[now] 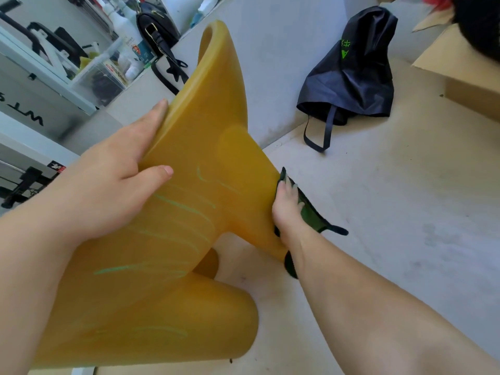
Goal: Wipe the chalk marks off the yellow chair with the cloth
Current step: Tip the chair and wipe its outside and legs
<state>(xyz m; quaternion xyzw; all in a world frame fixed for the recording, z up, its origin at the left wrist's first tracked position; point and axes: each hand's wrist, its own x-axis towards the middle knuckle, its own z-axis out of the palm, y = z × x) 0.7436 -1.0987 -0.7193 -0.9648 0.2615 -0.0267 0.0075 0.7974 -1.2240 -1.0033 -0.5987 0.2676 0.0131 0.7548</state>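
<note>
The yellow plastic chair (205, 147) lies tipped on the floor, filling the middle of the head view. Pale green chalk marks (184, 207) streak its broad surface in several lines. My left hand (119, 174) grips the chair's left edge, thumb on the marked face and fingers along the rim. My right hand (286, 207) holds a dark green cloth (311, 215) and presses it against the chair's right edge. Part of the cloth hangs below my wrist.
A black bag (351, 71) with green print sits on the pale floor (405, 212) to the right. A cardboard box (465, 77) lies at the far right. Shelves with bottles and a black handbag (154, 28) stand at the upper left.
</note>
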